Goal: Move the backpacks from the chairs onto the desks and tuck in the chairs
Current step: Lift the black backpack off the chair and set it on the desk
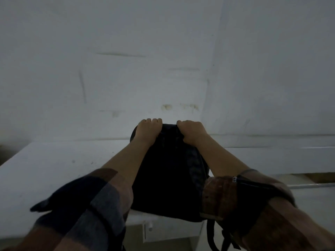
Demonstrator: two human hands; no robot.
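A black backpack (168,178) lies on the white desk (59,169), its lower end hanging over the desk's front edge. My left hand (147,130) grips the backpack's far left top corner. My right hand (192,131) is closed on the far top edge, to the right. Both arms stretch forward over the bag. Black straps (211,238) dangle below the desk edge at the right. No chair is in view.
A white wall (163,60) rises right behind the desk. A drawer with a small knob (150,228) sits under the desk front. To the right a second white surface (290,160) adjoins, with a gap below it.
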